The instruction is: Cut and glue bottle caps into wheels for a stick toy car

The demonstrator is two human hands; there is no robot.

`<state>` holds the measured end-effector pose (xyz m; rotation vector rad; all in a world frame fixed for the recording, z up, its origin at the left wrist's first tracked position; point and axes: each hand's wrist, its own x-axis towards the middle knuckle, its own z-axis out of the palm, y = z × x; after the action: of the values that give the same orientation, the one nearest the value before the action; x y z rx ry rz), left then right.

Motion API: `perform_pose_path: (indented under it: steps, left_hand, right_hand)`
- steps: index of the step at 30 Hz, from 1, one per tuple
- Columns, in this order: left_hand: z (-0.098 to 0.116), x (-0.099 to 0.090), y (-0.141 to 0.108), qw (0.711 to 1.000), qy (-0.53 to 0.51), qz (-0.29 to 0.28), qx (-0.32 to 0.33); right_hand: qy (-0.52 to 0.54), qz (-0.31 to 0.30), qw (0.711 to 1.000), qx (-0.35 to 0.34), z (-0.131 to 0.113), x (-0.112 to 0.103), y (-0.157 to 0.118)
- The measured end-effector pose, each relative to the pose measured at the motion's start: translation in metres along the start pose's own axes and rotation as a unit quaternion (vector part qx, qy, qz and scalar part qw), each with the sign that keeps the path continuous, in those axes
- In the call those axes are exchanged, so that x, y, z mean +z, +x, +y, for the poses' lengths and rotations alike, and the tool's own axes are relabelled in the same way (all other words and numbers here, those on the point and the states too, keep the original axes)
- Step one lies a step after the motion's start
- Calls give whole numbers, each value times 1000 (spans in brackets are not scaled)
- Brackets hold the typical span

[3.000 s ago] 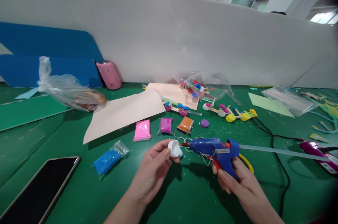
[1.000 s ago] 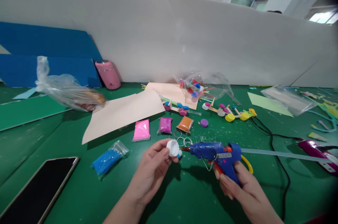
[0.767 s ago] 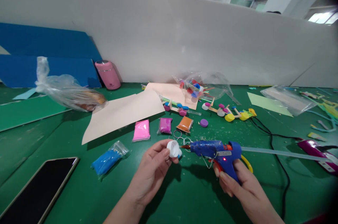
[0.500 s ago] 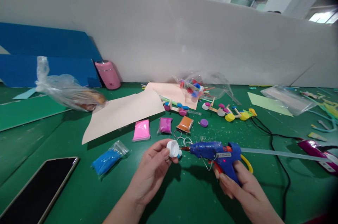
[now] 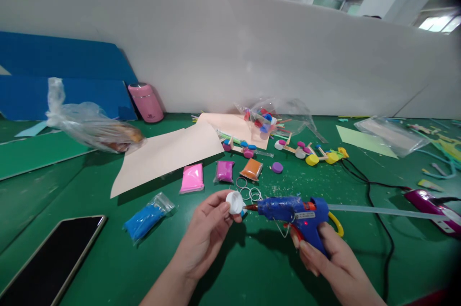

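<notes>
Between the thumb and fingers of my left hand [image 5: 209, 229] is a white bottle cap [image 5: 235, 202], its hollow side tipped toward the right. A bit of blue shows just behind the cap, too small to name. My right hand [image 5: 327, 253] is wrapped round the handle of a blue glue gun [image 5: 288, 210], with fingers at its red trigger. The nozzle points left and sits right by the cap's edge; whether it touches I cannot tell. A long clear glue stick [image 5: 378, 210] sticks out of the gun's back, and a small red light glows on its side.
Beyond my hands lie metal rings [image 5: 255, 194], a purple cap [image 5: 277, 167] and packets of pink [image 5: 192, 177], purple [image 5: 225, 171], orange [image 5: 251, 169] and blue clay [image 5: 146, 219]. Small stick-and-cap cars [image 5: 241, 146] stand farther back. A phone [image 5: 54, 258] lies left; a black cord [image 5: 378, 219] runs at right.
The glue gun's nozzle has dipped slightly relative to the cap. Both hands keep their grip, and the view has shifted a little.
</notes>
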<state>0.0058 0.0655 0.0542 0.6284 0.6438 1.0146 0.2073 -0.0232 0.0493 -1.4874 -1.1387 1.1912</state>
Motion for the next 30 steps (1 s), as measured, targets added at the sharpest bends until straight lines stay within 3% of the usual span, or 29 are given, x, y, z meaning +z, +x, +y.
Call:
perform_pose_path:
  steps: [18, 30]
  left_hand:
    - [-3, -2, 3, 1000, -4, -7, -3]
    - [-4, -3, 2, 1000, -11, -7, 0]
  right_hand:
    - [-15, -39, 999, -12, 6, -5, -3]
    - [4, -25, 1000, 13, 6, -3, -6]
